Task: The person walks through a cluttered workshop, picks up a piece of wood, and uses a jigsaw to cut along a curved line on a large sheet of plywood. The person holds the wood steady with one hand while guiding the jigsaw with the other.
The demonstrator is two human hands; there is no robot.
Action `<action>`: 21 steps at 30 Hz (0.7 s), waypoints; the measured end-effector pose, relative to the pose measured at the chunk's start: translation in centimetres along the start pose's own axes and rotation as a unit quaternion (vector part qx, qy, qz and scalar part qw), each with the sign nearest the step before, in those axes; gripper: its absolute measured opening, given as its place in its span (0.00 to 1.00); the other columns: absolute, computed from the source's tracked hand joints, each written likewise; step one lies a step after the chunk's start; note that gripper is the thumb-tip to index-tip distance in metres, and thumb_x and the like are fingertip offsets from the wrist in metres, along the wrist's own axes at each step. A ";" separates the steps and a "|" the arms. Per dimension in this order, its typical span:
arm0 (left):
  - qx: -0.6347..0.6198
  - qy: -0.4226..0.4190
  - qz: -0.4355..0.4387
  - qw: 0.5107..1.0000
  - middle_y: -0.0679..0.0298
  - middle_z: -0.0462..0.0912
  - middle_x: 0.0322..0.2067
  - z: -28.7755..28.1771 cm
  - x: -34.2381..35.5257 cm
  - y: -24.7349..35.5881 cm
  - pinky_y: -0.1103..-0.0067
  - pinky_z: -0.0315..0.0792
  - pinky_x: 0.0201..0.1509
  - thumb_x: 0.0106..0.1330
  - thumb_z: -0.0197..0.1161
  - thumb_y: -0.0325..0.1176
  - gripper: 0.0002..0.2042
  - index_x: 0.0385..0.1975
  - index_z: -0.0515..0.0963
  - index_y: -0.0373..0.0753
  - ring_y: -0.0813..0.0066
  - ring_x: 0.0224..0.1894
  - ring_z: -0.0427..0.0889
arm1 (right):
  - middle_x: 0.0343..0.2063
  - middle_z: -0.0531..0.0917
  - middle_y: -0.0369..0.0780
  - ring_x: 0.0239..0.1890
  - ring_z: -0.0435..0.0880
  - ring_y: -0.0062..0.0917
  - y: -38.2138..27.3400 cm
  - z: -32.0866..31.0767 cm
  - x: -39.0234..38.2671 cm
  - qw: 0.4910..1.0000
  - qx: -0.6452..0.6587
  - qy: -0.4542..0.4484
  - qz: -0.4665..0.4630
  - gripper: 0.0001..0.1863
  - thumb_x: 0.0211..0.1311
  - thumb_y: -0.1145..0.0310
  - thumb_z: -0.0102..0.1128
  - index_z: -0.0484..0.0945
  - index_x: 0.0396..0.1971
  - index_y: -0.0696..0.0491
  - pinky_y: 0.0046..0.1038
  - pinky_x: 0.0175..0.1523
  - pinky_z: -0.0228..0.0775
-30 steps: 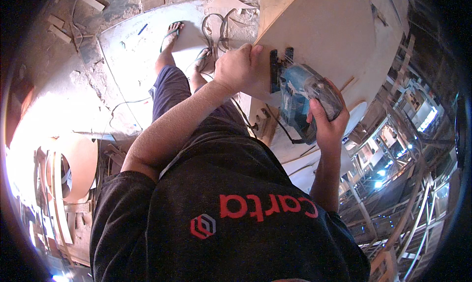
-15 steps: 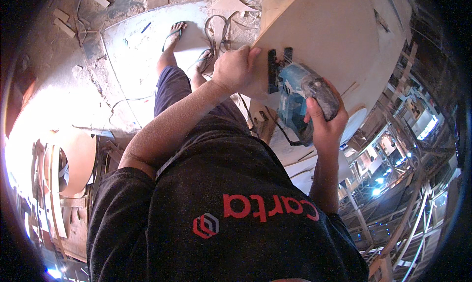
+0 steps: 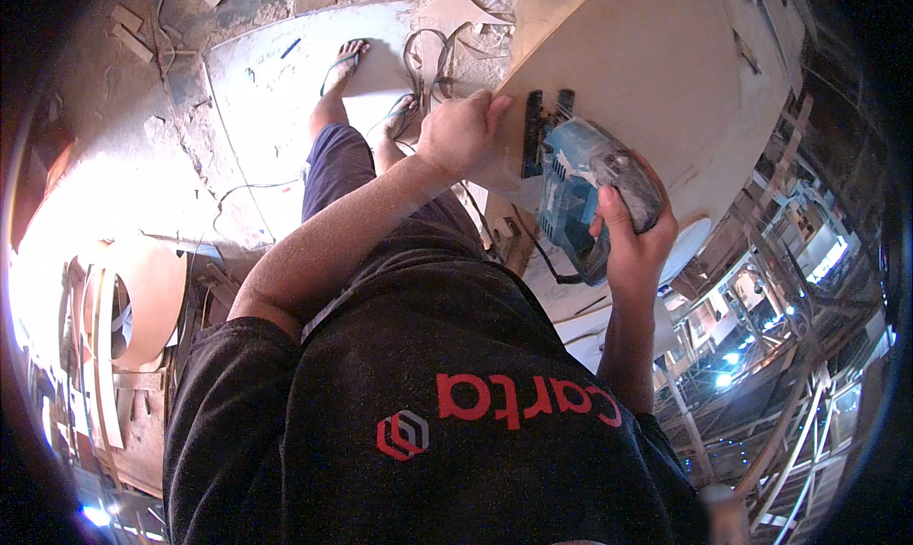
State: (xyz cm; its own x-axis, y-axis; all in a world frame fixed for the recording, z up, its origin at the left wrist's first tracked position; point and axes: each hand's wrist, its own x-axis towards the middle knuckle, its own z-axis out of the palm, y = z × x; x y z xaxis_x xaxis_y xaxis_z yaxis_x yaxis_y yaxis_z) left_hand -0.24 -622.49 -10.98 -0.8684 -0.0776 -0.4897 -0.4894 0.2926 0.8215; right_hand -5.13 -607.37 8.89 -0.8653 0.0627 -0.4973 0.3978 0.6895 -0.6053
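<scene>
A dusty blue jigsaw (image 3: 568, 182) rests with its dark base on a large pale wooden sheet (image 3: 670, 79). My right hand (image 3: 635, 239) wraps round its grey-topped handle, the thumb on the near side. Closed on the sheet's left edge is my left hand (image 3: 460, 134), its thumb lying toward the jigsaw's base; the fingers under the edge are partly hidden. Pale dust shows around the front of the tool, and the blade cannot be made out. From the back of the jigsaw a black cord (image 3: 544, 250) loops down and left.
My sandalled feet (image 3: 344, 65) stand on a white board (image 3: 276, 98) on the floor. Wood offcuts (image 3: 455, 14) and dust lie ahead of them. A curved wooden piece (image 3: 157, 302) and strips stand at the left. Timber pieces and bright lights fill the right side.
The whole view has shifted slightly. Both hands and the jigsaw keep nearly the same places on the sheet.
</scene>
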 end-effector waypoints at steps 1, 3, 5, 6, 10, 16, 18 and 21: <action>0.001 -0.002 -0.001 1.000 0.45 0.82 0.24 0.0 -0.1 0.1 0.52 0.75 0.39 0.76 0.46 0.53 0.24 0.30 0.76 0.37 0.41 0.34 0.84 | 0.38 0.85 0.40 0.24 0.78 0.15 -0.1 0.0 0.0 1.000 -0.005 -0.005 0.002 0.27 0.61 0.71 0.68 0.73 0.59 0.63 0.19 0.26 0.72; 0.004 -0.007 -0.002 1.000 0.45 0.82 0.24 -0.1 -0.1 0.1 0.52 0.75 0.39 0.76 0.46 0.53 0.24 0.31 0.77 0.37 0.41 0.34 0.84 | 0.38 0.84 0.40 0.24 0.78 0.15 -0.4 0.0 0.1 1.000 -0.016 -0.014 0.005 0.27 0.61 0.71 0.68 0.73 0.59 0.63 0.19 0.26 0.72; 0.006 -0.012 -0.001 1.000 0.45 0.82 0.24 -0.2 0.0 0.0 0.52 0.75 0.39 0.76 0.46 0.53 0.24 0.31 0.76 0.37 0.41 0.34 0.84 | 0.38 0.85 0.40 0.24 0.78 0.15 -0.4 0.1 0.1 1.000 -0.016 -0.009 0.002 0.27 0.61 0.70 0.68 0.73 0.59 0.63 0.19 0.26 0.72; 0.005 -0.011 -0.004 1.000 0.45 0.82 0.24 -0.1 0.1 0.0 0.52 0.75 0.39 0.76 0.46 0.53 0.24 0.31 0.76 0.37 0.41 0.34 0.84 | 0.38 0.85 0.40 0.24 0.78 0.16 -0.4 0.2 0.1 1.000 -0.015 -0.007 0.001 0.27 0.61 0.70 0.68 0.73 0.59 0.63 0.19 0.26 0.72; 0.007 -0.020 -0.016 1.000 0.45 0.82 0.25 -0.1 0.0 0.3 0.52 0.76 0.39 0.76 0.46 0.53 0.24 0.32 0.76 0.37 0.41 0.35 0.84 | 0.38 0.85 0.41 0.24 0.78 0.16 -0.2 0.4 0.3 1.000 -0.003 0.010 -0.003 0.27 0.62 0.69 0.69 0.73 0.59 0.63 0.19 0.25 0.72; 0.006 -0.029 -0.025 0.999 0.46 0.82 0.24 -0.2 0.1 0.3 0.53 0.77 0.39 0.75 0.47 0.53 0.24 0.32 0.76 0.37 0.41 0.34 0.84 | 0.38 0.84 0.41 0.23 0.78 0.17 -0.9 0.6 0.5 1.000 -0.010 0.013 0.008 0.27 0.62 0.69 0.69 0.73 0.59 0.63 0.20 0.25 0.72; 0.009 -0.027 -0.022 0.999 0.46 0.82 0.24 -0.1 0.2 0.2 0.53 0.77 0.39 0.75 0.47 0.53 0.24 0.32 0.76 0.38 0.41 0.34 0.84 | 0.38 0.85 0.42 0.23 0.78 0.18 -1.0 0.7 0.6 1.000 -0.012 0.015 0.010 0.27 0.62 0.69 0.69 0.73 0.58 0.63 0.20 0.25 0.72; 0.010 -0.021 -0.017 1.000 0.46 0.82 0.24 0.0 0.1 0.1 0.53 0.77 0.38 0.76 0.47 0.54 0.24 0.31 0.76 0.38 0.41 0.33 0.84 | 0.38 0.85 0.42 0.23 0.79 0.18 -1.4 0.8 0.7 1.000 0.003 0.018 0.020 0.28 0.61 0.68 0.69 0.73 0.59 0.63 0.20 0.26 0.72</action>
State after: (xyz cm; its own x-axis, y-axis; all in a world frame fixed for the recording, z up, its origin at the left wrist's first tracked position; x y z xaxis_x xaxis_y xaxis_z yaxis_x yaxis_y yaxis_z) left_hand -0.39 -622.46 -10.97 -0.8475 -0.0485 -0.5286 -0.5158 0.3101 0.7986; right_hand -6.04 -608.92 8.92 -0.8593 0.1164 -0.4981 0.4341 0.6810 -0.5898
